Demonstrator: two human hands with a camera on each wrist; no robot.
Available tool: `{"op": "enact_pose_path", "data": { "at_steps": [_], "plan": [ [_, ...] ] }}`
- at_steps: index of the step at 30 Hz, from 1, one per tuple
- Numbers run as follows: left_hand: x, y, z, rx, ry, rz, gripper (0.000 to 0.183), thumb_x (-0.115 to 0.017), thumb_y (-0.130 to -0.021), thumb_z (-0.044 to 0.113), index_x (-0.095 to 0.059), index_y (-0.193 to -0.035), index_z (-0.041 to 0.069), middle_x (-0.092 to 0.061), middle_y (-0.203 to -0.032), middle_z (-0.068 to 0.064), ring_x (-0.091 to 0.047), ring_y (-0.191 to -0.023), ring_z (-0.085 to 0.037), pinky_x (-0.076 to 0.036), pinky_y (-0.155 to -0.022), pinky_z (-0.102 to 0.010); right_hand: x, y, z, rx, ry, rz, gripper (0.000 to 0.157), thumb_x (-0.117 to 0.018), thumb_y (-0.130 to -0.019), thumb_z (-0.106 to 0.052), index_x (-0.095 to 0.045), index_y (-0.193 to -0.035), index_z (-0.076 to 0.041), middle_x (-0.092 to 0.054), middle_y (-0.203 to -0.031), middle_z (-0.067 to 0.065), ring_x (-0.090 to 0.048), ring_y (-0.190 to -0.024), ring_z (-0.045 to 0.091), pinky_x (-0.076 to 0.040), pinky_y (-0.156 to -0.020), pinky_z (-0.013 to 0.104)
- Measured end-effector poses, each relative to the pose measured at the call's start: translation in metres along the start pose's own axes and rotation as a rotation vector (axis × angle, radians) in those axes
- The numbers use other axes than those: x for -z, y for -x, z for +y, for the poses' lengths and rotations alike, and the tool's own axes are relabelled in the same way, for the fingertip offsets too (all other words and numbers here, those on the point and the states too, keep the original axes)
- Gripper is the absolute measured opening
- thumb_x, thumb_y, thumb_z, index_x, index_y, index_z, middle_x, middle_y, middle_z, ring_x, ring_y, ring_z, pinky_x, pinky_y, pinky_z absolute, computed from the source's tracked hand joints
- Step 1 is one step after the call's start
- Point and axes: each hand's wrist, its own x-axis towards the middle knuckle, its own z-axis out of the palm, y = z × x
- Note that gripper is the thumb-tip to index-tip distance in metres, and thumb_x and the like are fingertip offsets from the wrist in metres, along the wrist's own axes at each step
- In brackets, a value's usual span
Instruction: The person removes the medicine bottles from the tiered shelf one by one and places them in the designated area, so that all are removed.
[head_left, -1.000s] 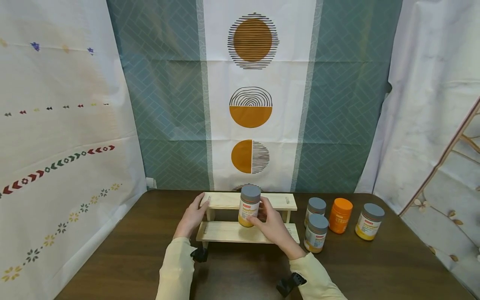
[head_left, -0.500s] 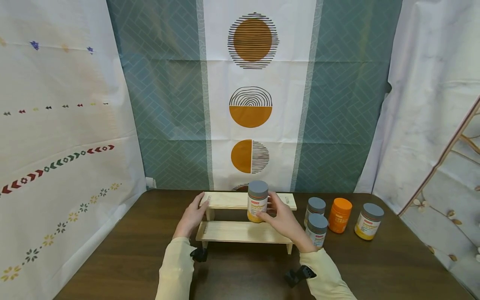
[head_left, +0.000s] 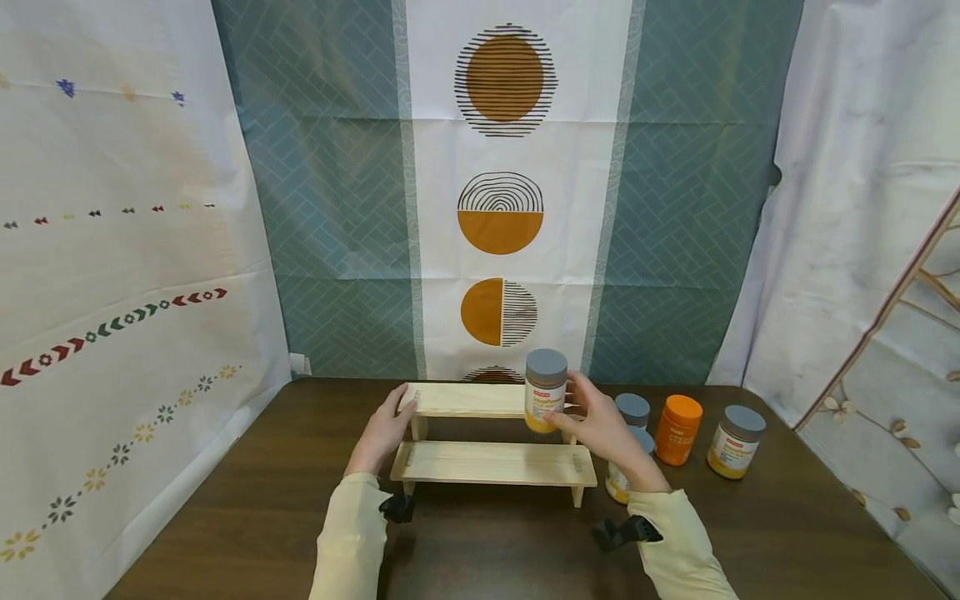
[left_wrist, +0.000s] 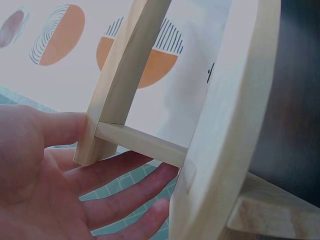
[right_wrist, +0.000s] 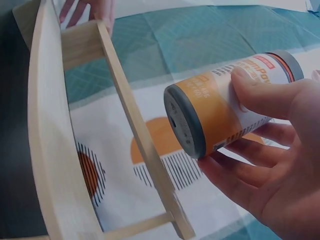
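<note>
My right hand [head_left: 603, 425] holds a grey-lidded jar [head_left: 546, 387] with a white and yellow label. In the right wrist view the thumb lies across the label of the jar [right_wrist: 220, 112] and the fingers are on its other side. The jar hangs upright over the right end of a two-tier wooden shelf [head_left: 465, 400], its dark base showing in the right wrist view. At the shelf's left end, my left hand [head_left: 381, 433] grips the upper board. In the left wrist view the thumb presses the board's end [left_wrist: 92, 135] while the other fingers reach behind the side support.
Right of the shelf stand an orange jar [head_left: 679, 431] and another grey-lidded jar [head_left: 737, 442]. Two more grey-lidded jars are nearer, partly hidden behind the right hand and wrist; one lid [head_left: 632, 408] shows. A patterned cloth [head_left: 337, 208] hangs behind the brown table [head_left: 247, 500].
The right hand has carried the jar to the right and upward, from in front of the shelf's middle to its right end. The left hand has stayed at the shelf's left end.
</note>
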Motion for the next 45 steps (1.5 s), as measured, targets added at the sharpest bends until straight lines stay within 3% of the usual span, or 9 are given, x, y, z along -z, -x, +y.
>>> {"op": "enact_pose_path", "data": {
  "at_steps": [10,23,36,45],
  "plan": [
    [0.001,0.0,-0.001,-0.008,-0.007,-0.009,0.057,-0.04,-0.105,0.028,-0.02,-0.155,0.007,-0.025,-0.157,-0.025,-0.028,-0.143,-0.046,-0.027,-0.113,-0.061,0.015,0.003,0.001,-0.05,0.023,-0.005,0.062,-0.069,-0.09,-0.021,-0.038,-0.143,-0.01,-0.056,-0.133,0.024,-0.06,-0.116,0.04,-0.054,-0.092,0.05],
    [0.001,-0.001,0.002,-0.011,-0.014,0.004,0.057,-0.039,-0.105,0.027,-0.021,-0.154,0.006,-0.026,-0.157,-0.025,-0.028,-0.143,-0.046,-0.027,-0.113,-0.061,0.021,0.006,0.005,0.006,0.021,-0.013,0.06,-0.069,-0.09,-0.019,-0.038,-0.141,-0.007,-0.056,-0.133,0.025,-0.061,-0.117,0.041,-0.053,-0.093,0.05],
    [0.002,0.0,0.002,-0.003,0.0,-0.002,0.057,-0.04,-0.105,0.028,-0.021,-0.155,0.007,-0.026,-0.157,-0.025,-0.027,-0.143,-0.045,-0.027,-0.114,-0.061,0.058,0.015,0.018,-0.04,0.092,0.033,0.064,-0.071,-0.089,-0.021,-0.038,-0.142,-0.009,-0.056,-0.133,0.026,-0.058,-0.119,0.044,-0.051,-0.094,0.055],
    [0.001,0.0,-0.001,0.007,0.001,-0.015,0.057,-0.039,-0.105,0.029,-0.019,-0.155,0.009,-0.024,-0.158,-0.025,-0.026,-0.144,-0.046,-0.026,-0.113,-0.062,0.084,0.029,0.024,-0.03,0.098,0.017,0.06,-0.068,-0.091,-0.022,-0.038,-0.141,-0.007,-0.056,-0.133,0.025,-0.057,-0.12,0.044,-0.054,-0.09,0.05]
  ]
}}
